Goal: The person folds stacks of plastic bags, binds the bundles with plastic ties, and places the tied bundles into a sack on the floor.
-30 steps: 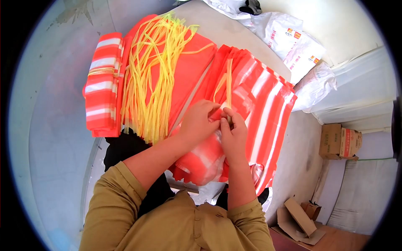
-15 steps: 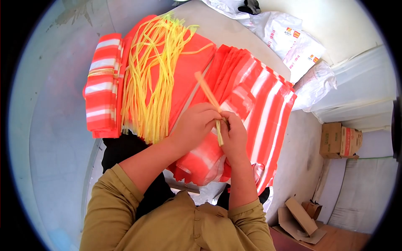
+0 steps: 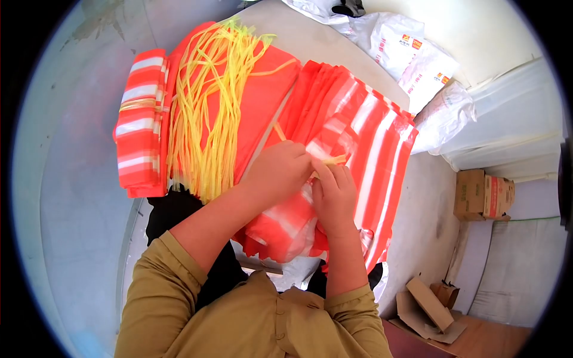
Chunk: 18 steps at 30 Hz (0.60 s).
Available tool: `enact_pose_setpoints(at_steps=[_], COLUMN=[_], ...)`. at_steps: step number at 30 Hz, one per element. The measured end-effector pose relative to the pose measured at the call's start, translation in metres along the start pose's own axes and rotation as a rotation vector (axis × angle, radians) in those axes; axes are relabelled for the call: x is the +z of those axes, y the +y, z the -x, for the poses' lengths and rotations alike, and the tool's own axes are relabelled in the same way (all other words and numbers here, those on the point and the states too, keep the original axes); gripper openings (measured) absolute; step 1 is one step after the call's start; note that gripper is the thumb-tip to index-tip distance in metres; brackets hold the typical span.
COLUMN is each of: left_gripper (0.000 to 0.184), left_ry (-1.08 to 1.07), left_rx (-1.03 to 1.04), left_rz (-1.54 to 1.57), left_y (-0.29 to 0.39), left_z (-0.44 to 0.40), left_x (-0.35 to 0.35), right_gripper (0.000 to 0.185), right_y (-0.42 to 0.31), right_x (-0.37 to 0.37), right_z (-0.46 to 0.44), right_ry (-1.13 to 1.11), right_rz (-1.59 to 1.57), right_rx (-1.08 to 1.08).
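Over the red and white striped sheets [image 3: 377,161], my left hand [image 3: 280,170] and my right hand [image 3: 335,194] meet with closed fingers. Both grip a short yellow ribbon [image 3: 334,160]; one end sticks out above my right hand and another part shows above my left hand. The fingers hide its middle. Left of my hands, a bunch of loose yellow ribbons [image 3: 206,119] lies on plain red sheeting [image 3: 256,95]. Beside it at the far left is a folded striped bundle [image 3: 138,128] with a yellow band around it.
White printed sacks [image 3: 418,65] lie at the back right beyond the grey surface [image 3: 427,203]. A cardboard box [image 3: 482,196] stands at the right. Opened cardboard [image 3: 430,307] lies at the lower right.
The ribbon between my hands has turned: its upper length, upright and then slanting left, now shows only in part, and an end points right. The view has shifted slightly.
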<state>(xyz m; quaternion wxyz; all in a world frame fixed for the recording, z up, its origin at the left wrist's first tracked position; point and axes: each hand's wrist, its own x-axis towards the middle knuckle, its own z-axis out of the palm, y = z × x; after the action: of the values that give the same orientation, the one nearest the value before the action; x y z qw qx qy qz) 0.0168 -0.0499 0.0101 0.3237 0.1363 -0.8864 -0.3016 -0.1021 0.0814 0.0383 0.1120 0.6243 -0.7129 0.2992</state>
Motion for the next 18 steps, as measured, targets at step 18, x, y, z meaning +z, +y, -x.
enact_pose_setpoints(at_steps=[18], left_gripper=[0.016], left_ry=[-0.025], left_rx=[0.087], left_rz=[0.002], left_y=[-0.001], left_z=[-0.001], left_x=[-0.004], right_gripper=[0.015], right_y=[-0.009], right_x=[-0.015], right_z=[-0.006], right_ry=[-0.133], right_rz=[-0.270], right_rx=[0.471])
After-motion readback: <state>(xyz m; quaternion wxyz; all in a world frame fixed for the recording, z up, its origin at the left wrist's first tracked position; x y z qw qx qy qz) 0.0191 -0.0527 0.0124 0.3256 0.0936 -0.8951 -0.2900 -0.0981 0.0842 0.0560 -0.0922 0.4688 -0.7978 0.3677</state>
